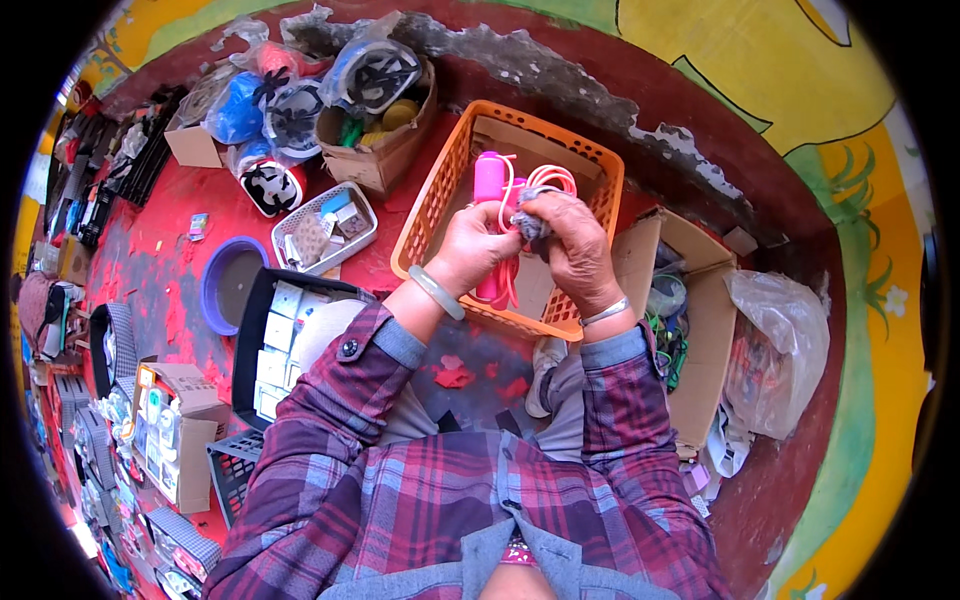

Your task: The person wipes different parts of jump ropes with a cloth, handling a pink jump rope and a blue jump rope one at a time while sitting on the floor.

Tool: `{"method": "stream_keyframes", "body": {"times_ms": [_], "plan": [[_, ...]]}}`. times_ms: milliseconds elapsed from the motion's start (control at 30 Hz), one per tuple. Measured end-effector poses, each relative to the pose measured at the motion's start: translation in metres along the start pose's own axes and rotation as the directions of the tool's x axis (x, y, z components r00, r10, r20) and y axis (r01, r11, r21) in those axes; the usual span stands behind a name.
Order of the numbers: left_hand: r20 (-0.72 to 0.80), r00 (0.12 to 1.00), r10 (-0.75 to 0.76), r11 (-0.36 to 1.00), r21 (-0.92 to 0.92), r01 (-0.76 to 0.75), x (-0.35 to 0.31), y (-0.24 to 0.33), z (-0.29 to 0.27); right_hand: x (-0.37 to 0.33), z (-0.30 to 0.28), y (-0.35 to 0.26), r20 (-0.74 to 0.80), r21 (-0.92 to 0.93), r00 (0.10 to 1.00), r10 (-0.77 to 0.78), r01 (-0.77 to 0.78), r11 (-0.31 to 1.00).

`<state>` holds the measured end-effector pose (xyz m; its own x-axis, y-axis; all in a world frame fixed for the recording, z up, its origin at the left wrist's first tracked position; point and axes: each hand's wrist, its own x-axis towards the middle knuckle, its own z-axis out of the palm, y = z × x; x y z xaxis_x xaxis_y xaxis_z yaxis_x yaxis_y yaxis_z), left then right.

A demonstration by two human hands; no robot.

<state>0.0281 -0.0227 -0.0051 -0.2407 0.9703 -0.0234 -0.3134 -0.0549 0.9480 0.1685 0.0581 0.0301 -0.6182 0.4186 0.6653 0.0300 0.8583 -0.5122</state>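
A pink skipping rope [489,178] with thick handles and a looped cord is up in front of me, over an orange perforated basket [410,235]. My left hand [473,243] is closed around the rope's bundled cord, its thumb and fingertips pinching near the middle. In my right hand [575,245] a crumpled grey cloth [532,222] is pressed against the rope close to the left fingertips. Part of the cord runs behind both hands, so the exact grip there is hidden. Brown cardboard [535,140] lines the inside of the basket.
An open cardboard box [690,400] and a clear plastic bag [780,350] stand to the right. At left are a purple basin [209,285], a white basket [355,252], a black bin [247,350] of small white boxes, and bagged helmets [375,75] by the wall.
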Motion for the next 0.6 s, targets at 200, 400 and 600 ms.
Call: {"method": "stream_keyframes", "body": {"times_ms": [200, 400, 600], "plan": [[-0.038, 0.997, -0.065, 0.987, -0.148, 0.059, -0.004, 0.015, -0.004, -0.008, -0.012, 0.014, -0.032, 0.051, 0.966, 0.258, -0.257, 0.965], [-0.089, 0.994, -0.066, 0.994, 0.076, 0.073, 0.003, 0.001, -0.005, -0.005, -0.025, -0.001, 0.188, 0.561, 0.817, 0.544, -0.544, 0.624], [-0.036, 0.974, 0.222, 0.759, 0.634, -0.150, 0.003, -0.004, -0.003, -0.003, -0.021, -0.004, 0.159, 0.642, 0.815, 0.557, -0.514, 0.569]]}}
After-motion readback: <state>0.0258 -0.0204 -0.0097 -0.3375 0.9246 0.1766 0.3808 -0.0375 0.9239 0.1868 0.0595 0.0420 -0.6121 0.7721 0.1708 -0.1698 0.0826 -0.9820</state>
